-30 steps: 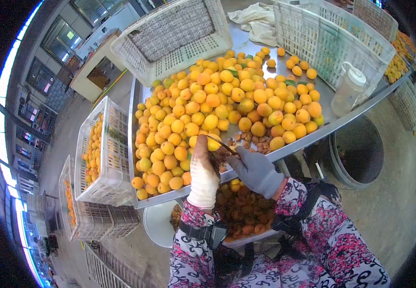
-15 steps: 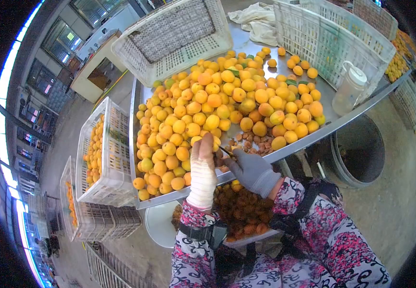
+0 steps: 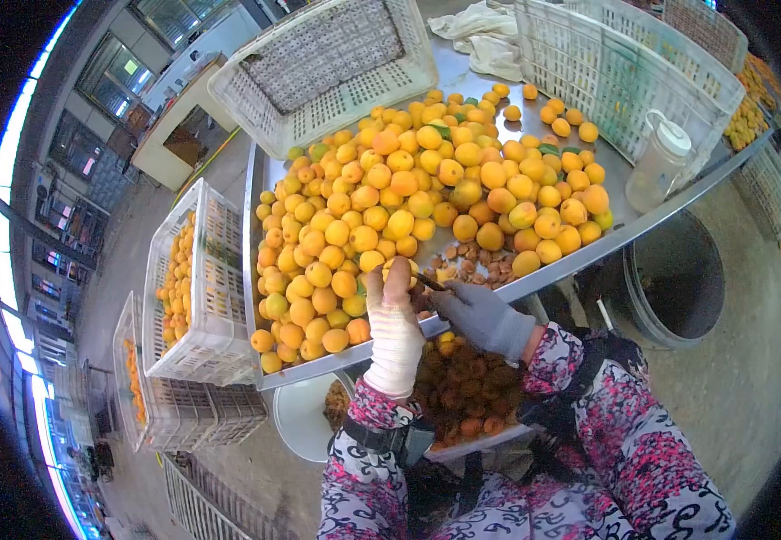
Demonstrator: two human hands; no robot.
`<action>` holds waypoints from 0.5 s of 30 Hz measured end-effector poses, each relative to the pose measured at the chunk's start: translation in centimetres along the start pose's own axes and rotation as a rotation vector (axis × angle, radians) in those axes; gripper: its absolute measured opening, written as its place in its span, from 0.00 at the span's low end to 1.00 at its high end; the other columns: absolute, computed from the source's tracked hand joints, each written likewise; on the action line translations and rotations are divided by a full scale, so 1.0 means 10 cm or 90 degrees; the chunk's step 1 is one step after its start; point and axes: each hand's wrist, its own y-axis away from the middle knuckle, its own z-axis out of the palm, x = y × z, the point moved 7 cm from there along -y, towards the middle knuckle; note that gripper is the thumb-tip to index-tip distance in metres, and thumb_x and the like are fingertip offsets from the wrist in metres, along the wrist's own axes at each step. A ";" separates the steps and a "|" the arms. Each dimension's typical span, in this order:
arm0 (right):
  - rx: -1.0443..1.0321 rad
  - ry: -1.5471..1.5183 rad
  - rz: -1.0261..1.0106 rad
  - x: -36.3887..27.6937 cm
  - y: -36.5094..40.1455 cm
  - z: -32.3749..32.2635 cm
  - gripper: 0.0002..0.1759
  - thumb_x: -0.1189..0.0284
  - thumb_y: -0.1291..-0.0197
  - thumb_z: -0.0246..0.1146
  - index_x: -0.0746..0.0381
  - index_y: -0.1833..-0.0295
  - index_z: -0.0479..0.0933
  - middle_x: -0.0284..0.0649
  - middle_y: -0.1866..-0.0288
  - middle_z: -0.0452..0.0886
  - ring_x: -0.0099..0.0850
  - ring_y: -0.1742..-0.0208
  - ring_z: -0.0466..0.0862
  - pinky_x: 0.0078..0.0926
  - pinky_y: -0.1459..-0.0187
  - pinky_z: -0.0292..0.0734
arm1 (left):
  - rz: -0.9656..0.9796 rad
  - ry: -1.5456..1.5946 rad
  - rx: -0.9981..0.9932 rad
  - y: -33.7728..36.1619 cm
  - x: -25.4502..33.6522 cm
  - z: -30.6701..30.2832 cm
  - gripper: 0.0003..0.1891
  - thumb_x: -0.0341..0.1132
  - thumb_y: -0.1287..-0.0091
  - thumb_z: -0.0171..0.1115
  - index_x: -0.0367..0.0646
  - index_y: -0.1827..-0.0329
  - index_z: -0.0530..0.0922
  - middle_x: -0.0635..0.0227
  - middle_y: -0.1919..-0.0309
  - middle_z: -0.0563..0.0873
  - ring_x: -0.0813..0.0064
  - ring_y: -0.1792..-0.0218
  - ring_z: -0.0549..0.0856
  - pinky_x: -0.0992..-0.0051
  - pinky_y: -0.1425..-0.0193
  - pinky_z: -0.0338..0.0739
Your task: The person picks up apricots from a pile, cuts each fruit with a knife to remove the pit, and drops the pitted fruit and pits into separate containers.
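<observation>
A large heap of orange-yellow apricots (image 3: 363,198) covers the metal table (image 3: 579,250). My left hand (image 3: 392,315), in a whitish wrap with bare fingertips, is closed around an apricot at the table's front edge. Beside it my right hand (image 3: 480,317), in a grey glove, grips a thin dark tool (image 3: 428,282) whose tip points at that apricot. Loose brown pits (image 3: 476,265) lie just beyond my hands. Below the edge, a container of darker orange-brown fruit pieces (image 3: 467,387) is partly hidden by my arms.
Crates (image 3: 201,310) of apricots stand at left. An empty crate (image 3: 336,76) leans at the table's back; more crates (image 3: 606,85) and a lidded plastic jug (image 3: 659,166) are at right. A white bucket (image 3: 305,418) and a large dark bin (image 3: 678,279) stand below.
Both hands have shifted slightly to the right, still close together at the table's edge. My left wrist has tilted. The view has moved very slightly.
</observation>
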 end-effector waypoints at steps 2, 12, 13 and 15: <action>0.014 0.026 -0.024 0.11 -0.03 0.00 0.25 0.52 0.34 0.49 0.65 0.54 0.76 0.50 0.67 0.81 0.43 0.62 0.82 0.34 0.60 0.74 | -0.036 0.020 0.016 0.02 0.04 0.04 0.25 0.16 0.49 0.54 0.40 0.45 0.69 0.54 0.63 0.75 0.59 0.65 0.78 0.69 0.64 0.75; 0.029 0.198 -0.039 -0.10 0.16 -0.27 0.22 0.55 0.35 0.54 0.66 0.57 0.76 0.47 0.71 0.81 0.39 0.67 0.82 0.35 0.65 0.74 | -0.485 0.674 0.066 0.07 -0.62 -0.03 0.11 0.42 0.35 0.51 0.45 0.61 0.73 0.72 0.70 0.77 0.78 0.71 0.78 0.76 0.66 0.76; 0.027 0.206 -0.046 -0.06 0.12 -0.30 0.22 0.55 0.35 0.54 0.66 0.57 0.76 0.47 0.71 0.81 0.39 0.67 0.82 0.35 0.65 0.74 | -0.505 0.634 0.129 0.00 -0.55 -0.19 0.09 0.42 0.35 0.51 0.47 0.63 0.72 0.74 0.73 0.77 0.79 0.74 0.76 0.73 0.67 0.76; 0.150 -0.009 0.002 0.15 0.02 -0.51 0.21 0.57 0.38 0.59 0.67 0.58 0.77 0.44 0.71 0.82 0.32 0.67 0.82 0.32 0.65 0.75 | -0.388 0.453 0.058 -0.02 -0.54 -0.21 0.07 0.36 0.36 0.54 0.44 0.61 0.73 0.71 0.69 0.78 0.75 0.73 0.77 0.71 0.66 0.76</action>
